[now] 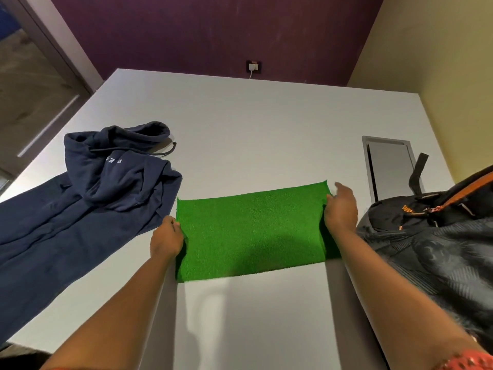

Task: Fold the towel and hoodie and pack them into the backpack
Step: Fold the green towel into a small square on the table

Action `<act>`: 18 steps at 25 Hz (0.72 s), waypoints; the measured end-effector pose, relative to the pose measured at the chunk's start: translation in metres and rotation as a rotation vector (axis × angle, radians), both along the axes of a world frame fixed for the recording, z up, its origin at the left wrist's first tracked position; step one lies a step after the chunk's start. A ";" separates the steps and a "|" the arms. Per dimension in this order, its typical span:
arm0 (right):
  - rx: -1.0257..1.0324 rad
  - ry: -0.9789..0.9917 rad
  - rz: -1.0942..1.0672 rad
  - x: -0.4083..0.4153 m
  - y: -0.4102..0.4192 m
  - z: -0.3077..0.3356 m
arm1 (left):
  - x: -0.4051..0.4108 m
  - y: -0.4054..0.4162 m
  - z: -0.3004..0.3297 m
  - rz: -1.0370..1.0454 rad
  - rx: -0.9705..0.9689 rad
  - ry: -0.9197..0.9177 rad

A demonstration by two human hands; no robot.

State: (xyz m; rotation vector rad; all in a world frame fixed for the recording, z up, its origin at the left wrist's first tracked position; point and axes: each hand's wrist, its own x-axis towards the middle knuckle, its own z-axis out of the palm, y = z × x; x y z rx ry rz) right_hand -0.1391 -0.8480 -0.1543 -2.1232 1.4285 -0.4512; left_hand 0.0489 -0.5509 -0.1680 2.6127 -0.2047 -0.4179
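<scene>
Head camera looked down on a white table (253, 124), where a green towel (250, 231) lay flat as a wide rectangle between the person's two hands. Left hand (166, 237) sat at the towel's left edge with its fingers curled onto the cloth, seeming to pinch that edge. Right hand (341, 209) rested at the towel's right edge, thumb side against the cloth and the forefinger lifted loosely above the far corner; whether it truly gripped the towel I could not tell. Beyond the left hand, on its outer side, a navy hoodie (88, 204) sprawled unfolded, hood bunched at the far end, its body trailing off the table's edge. Just outside the right hand stood a black backpack (437, 244) with orange trim. Farther off past the right hand, a grey panel (389, 166) was set into the tabletop.
</scene>
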 end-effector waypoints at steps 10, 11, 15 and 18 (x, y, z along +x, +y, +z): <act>0.006 0.487 0.548 -0.012 0.044 -0.026 | -0.015 0.004 0.009 0.026 0.085 -0.132; 0.008 0.429 0.410 -0.012 0.041 -0.020 | -0.018 0.003 0.011 -0.095 0.110 -0.228; 0.152 0.373 0.029 -0.017 0.033 -0.001 | -0.032 0.002 0.008 -0.833 0.189 -0.183; 0.230 0.375 0.018 -0.015 0.024 0.003 | -0.037 0.002 -0.010 -0.972 0.329 -0.054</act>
